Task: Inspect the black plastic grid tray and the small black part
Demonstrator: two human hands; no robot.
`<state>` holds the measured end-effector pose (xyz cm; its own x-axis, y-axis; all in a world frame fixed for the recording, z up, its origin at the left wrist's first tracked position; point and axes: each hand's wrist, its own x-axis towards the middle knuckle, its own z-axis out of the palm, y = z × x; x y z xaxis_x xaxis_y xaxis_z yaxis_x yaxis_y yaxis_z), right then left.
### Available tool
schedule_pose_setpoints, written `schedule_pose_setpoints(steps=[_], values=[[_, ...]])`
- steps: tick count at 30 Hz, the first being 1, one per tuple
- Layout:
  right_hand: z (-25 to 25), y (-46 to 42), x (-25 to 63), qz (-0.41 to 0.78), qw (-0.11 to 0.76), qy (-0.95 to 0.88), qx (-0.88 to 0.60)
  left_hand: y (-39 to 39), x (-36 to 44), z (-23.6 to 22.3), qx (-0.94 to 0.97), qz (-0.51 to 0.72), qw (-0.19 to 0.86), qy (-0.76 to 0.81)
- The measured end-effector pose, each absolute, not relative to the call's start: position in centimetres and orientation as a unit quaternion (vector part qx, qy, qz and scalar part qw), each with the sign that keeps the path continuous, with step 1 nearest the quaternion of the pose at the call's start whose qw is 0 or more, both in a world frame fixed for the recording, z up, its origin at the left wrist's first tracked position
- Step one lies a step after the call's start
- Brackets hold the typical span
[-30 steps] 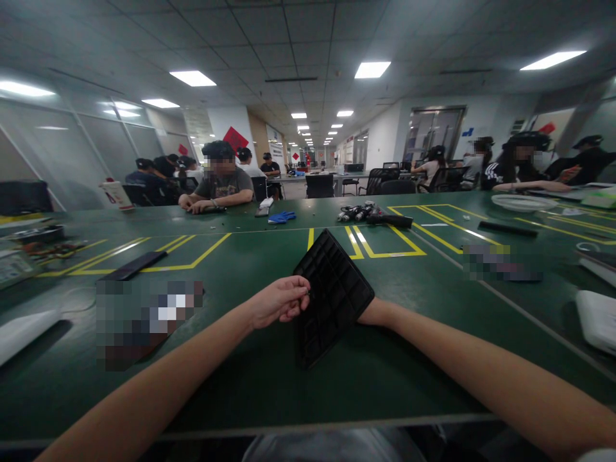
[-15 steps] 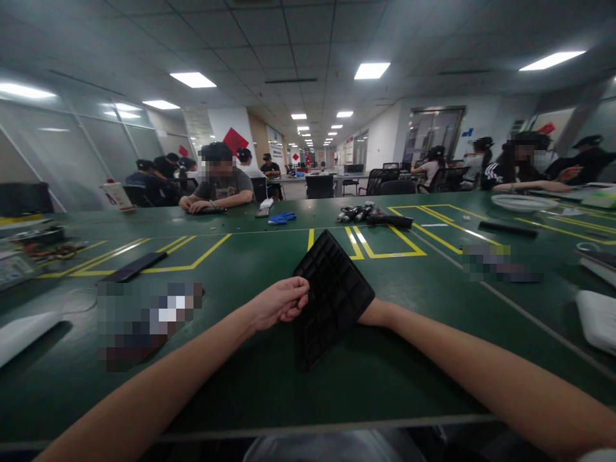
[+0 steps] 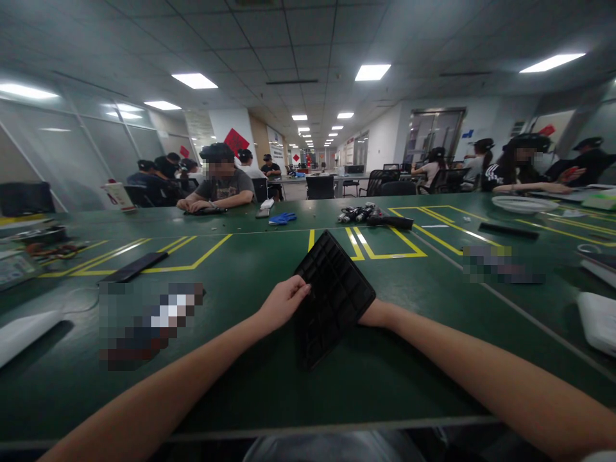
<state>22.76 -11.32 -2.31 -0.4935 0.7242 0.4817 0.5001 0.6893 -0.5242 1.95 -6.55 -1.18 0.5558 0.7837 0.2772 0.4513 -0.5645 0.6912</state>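
A black tray (image 3: 337,289) divided into a grid of square compartments is held up at a tilt over the green table, its compartment side turned towards me. My right hand (image 3: 378,313) grips it from behind at the lower right edge, the fingers hidden by the tray. My left hand (image 3: 285,301) is closed at the tray's left side, thumb and fingertips pressed together against or just in front of the compartments. Whatever is between those fingertips is too small and dark to make out.
Yellow tape outlines mark the green table (image 3: 231,398). Blue gloves (image 3: 282,219), bundled cables (image 3: 357,213) and a dark bar (image 3: 144,265) lie farther off. A white case (image 3: 597,321) sits at the right, a white object (image 3: 29,333) at the left. A co-worker (image 3: 219,183) sits opposite.
My left hand has turned palm-down, its curled fingers now mostly hidden beneath it, while its fingertips stay by the tray's left side. The tray and my right hand have hardly moved.
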Motion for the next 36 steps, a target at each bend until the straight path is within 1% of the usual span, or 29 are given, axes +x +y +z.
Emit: schedule_pose_setpoints(steps=[2,3,6,11,15,17,18,19,22,23,25,27,29,30,31,34,35,36], values=[[-2.3,-11.4,22.8,0.170,0.345,-0.848,-0.364,-6.6,1.9,-0.9,0.856,0.276,0.230,0.371],[-2.3,-11.4,22.9,0.176,0.343,-0.846,-0.368,-6.7,1.9,-0.8,0.863,0.268,0.218,0.368],[-2.4,-11.4,23.0,0.193,0.348,-0.835,-0.381,-6.9,1.6,-0.1,0.875,0.251,0.224,0.348],[-2.4,-11.4,22.9,0.200,0.354,-0.832,-0.377,-7.1,1.4,0.5,0.873,0.255,0.265,0.322],[-2.3,-11.3,22.8,0.188,0.357,-0.843,-0.356,-6.9,1.8,0.1,0.815,0.254,0.374,0.361],[-2.3,-11.3,22.8,0.180,0.360,-0.846,-0.350,-6.8,2.0,-0.1,0.812,0.257,0.377,0.366],[-2.3,-11.3,22.9,0.179,0.363,-0.845,-0.349,-6.9,2.0,-0.1,0.827,0.260,0.342,0.361],[-2.4,-11.3,22.9,0.183,0.367,-0.843,-0.349,-7.0,2.0,-0.1,0.852,0.260,0.286,0.353],[-2.5,-11.3,23.0,0.202,0.376,-0.830,-0.358,-7.6,1.9,0.2,0.920,0.229,0.069,0.309],[-2.6,-11.3,23.0,0.207,0.376,-0.827,-0.362,-7.8,1.9,0.3,0.931,0.216,0.013,0.294],[-2.5,-11.4,23.0,0.207,0.372,-0.828,-0.366,-8.1,1.8,0.4,0.938,0.208,-0.052,0.273],[-2.5,-11.4,23.0,0.200,0.362,-0.835,-0.363,-8.2,1.8,0.4,0.936,0.219,-0.056,0.270],[-2.4,-11.5,23.0,0.187,0.348,-0.844,-0.362,-7.9,1.8,0.3,0.921,0.253,0.001,0.296],[-2.3,-11.5,22.9,0.179,0.340,-0.848,-0.364,-7.7,1.8,0.3,0.902,0.278,0.062,0.325],[-2.2,-11.5,22.9,0.172,0.334,-0.852,-0.364,-7.5,1.8,0.4,0.870,0.305,0.148,0.359],[-1.9,-11.6,22.8,0.158,0.325,-0.861,-0.358,-6.6,1.8,0.8,0.694,0.353,0.461,0.425],[-1.8,-11.6,22.8,0.156,0.325,-0.863,-0.354,-6.4,1.8,1.0,0.630,0.353,0.545,0.426],[-1.8,-11.6,22.8,0.156,0.325,-0.863,-0.352,-6.2,1.7,1.2,0.577,0.349,0.605,0.422]])
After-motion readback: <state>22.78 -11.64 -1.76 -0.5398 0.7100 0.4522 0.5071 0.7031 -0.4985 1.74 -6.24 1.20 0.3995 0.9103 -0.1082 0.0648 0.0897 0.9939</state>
